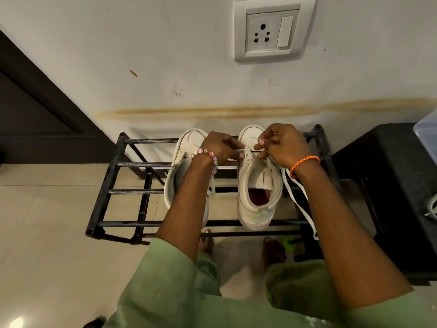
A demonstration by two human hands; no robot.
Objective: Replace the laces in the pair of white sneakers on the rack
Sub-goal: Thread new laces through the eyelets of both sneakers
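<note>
Hands (250, 146) pinching lace (296, 197) on sneaker (256, 185)

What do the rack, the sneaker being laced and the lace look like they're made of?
The rack looks like black painted metal tube: open round ends, scuffed grey streaks. The right sneaker seems matte white leather or a synthetic, smooth with creases and grime; which one is unclear. The lace looks like flat woven white fabric, hanging limp over the rack's side.

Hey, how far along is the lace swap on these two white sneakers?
Early stage. In hand: both hands, left hand and right hand, pinch a white lace at the toe-end eyelets of the right sneaker; its loose end trails over the rack. Left: the upper eyelets, then the left sneaker, whose lacing is hidden by the arm.
</note>
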